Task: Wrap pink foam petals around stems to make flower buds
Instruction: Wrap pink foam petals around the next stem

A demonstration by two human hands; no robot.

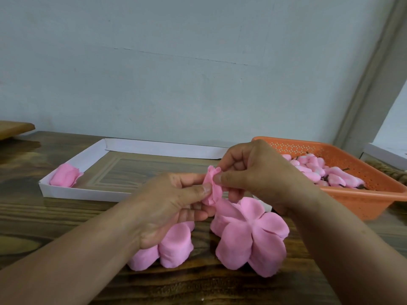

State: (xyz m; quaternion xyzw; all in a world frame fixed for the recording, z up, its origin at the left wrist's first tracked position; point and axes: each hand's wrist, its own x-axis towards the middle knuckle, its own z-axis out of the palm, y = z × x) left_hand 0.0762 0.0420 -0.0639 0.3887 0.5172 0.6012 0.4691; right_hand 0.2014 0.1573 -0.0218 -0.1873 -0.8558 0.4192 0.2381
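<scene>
both hands — left hand (174, 203), right hand (255, 172) — pinch 1 pink petal (212, 187).

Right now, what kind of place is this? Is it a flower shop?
Probably not a shop: it looks like a home craft table against a plain wall. Stacks of pink foam petals lie on the wood, an orange basket holds finished buds, and both hands work a petal.

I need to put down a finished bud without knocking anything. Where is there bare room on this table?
Free: the floor of the white tray, right of the pink bud in its near-left corner, and the bare wooden table in front of that tray. Crowded: the petal stacks under both hands, and the orange basket.
</scene>
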